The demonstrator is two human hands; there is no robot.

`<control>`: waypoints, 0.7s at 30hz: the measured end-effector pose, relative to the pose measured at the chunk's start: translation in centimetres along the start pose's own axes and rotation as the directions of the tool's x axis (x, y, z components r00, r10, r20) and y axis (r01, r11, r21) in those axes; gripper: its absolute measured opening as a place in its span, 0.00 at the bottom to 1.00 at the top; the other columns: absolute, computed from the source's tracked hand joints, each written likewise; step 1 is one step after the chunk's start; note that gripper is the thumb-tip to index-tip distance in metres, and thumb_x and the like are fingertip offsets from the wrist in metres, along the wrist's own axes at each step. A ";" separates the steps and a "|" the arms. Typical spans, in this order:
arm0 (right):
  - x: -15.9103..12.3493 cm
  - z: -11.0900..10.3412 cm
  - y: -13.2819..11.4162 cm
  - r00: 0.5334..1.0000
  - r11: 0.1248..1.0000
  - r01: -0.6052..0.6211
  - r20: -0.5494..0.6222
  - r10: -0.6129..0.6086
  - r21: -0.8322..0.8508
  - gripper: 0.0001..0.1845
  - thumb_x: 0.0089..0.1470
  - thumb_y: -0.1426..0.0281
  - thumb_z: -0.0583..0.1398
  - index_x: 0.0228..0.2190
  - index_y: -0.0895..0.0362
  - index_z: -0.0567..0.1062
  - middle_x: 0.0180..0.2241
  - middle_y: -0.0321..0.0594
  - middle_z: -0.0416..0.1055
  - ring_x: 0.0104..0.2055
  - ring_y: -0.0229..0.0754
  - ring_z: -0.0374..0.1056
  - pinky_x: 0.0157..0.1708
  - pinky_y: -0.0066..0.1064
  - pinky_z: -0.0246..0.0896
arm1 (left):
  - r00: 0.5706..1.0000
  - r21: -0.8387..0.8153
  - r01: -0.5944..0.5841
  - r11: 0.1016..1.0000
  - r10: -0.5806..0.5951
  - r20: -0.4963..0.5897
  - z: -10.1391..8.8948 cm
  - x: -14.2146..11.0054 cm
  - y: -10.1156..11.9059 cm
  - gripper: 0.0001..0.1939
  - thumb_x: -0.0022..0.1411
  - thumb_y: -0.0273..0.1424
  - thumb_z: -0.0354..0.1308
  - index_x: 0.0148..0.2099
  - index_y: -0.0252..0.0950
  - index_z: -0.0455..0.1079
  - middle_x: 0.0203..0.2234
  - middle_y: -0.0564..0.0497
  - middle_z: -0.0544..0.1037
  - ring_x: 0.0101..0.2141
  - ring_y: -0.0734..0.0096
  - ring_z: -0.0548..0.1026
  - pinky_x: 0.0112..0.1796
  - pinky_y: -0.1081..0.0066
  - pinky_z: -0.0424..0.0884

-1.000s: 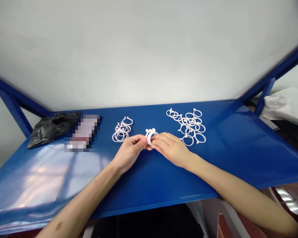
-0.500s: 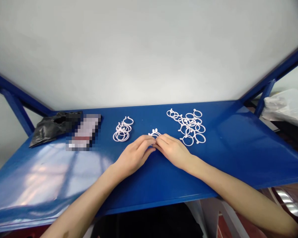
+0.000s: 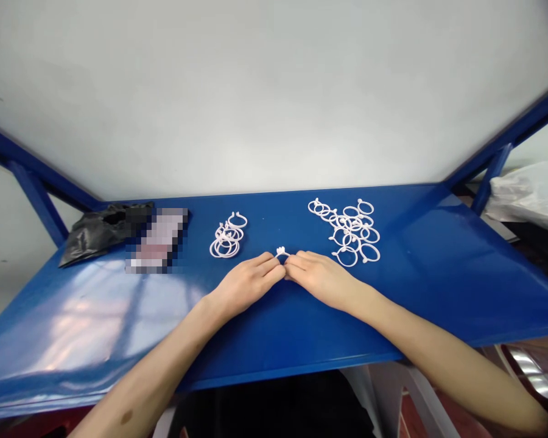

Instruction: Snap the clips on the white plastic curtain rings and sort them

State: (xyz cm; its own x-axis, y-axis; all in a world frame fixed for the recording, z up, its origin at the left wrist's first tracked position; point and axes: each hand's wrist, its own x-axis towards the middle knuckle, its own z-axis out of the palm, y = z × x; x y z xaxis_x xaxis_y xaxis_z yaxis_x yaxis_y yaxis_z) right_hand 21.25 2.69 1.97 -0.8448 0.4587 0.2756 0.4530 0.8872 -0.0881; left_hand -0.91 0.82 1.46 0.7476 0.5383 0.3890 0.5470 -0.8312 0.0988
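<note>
My left hand point(image 3: 251, 281) and my right hand point(image 3: 317, 277) meet at the middle of the blue table. Both are closed, fingertips pinching white plastic rings point(image 3: 281, 251) between them. The knobbed ends of these rings stick up in a tight bunch beyond my fingers; the lower part is mostly hidden, and how many there are I cannot tell. To the left lies a small pile of similar rings point(image 3: 226, 244), overlapping, knobs pointing away from me. A looser, wider spread of white rings point(image 3: 349, 228) lies to the right.
A crumpled black plastic bag point(image 3: 94, 234) and a blurred-out flat packet point(image 3: 159, 237) lie on the left of the blue table point(image 3: 274, 340). Blue frame bars point(image 3: 491, 176) rise at both sides. Outside the right bar is a clear plastic bag point(image 3: 530, 198).
The knobs of the rings in my hands, spread apart before, now sit close together. My fingers have shifted slightly around them. The piles on either side have stayed put.
</note>
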 end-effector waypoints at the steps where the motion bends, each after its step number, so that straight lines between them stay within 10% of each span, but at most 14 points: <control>1: 0.0 -0.1 0.0 1.000 1.000 0.009 0.003 -0.009 -0.012 0.14 0.71 0.73 0.51 0.35 0.58 0.74 0.35 0.41 0.74 0.35 0.41 0.66 0.37 0.34 0.65 | 1.000 -0.014 -0.005 1.000 0.005 -0.006 0.0 -0.1 0.0 0.18 0.75 0.23 0.40 0.35 0.36 0.68 0.30 0.50 0.73 0.34 0.68 0.70 0.34 0.70 0.69; 21: 0.1 0.2 -1.8 0.979 0.964 -0.134 -0.181 0.093 -0.228 0.19 0.69 0.79 0.48 0.32 0.59 0.76 0.29 0.42 0.73 0.33 0.43 0.67 0.33 0.36 0.63 | 0.975 0.237 0.176 0.955 -0.136 -0.175 0.5 0.8 1.6 0.20 0.74 0.22 0.39 0.30 0.37 0.63 0.24 0.51 0.69 0.26 0.69 0.66 0.29 0.69 0.64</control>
State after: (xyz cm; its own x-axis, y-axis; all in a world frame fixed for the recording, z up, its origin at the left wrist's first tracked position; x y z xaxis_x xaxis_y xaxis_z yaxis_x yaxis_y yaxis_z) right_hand 20.25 1.13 1.95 -0.7331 0.5226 0.4352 0.6150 0.7827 0.0961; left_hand 0.82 -0.02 1.48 0.5888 0.6133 0.5265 0.7433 -0.6668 -0.0544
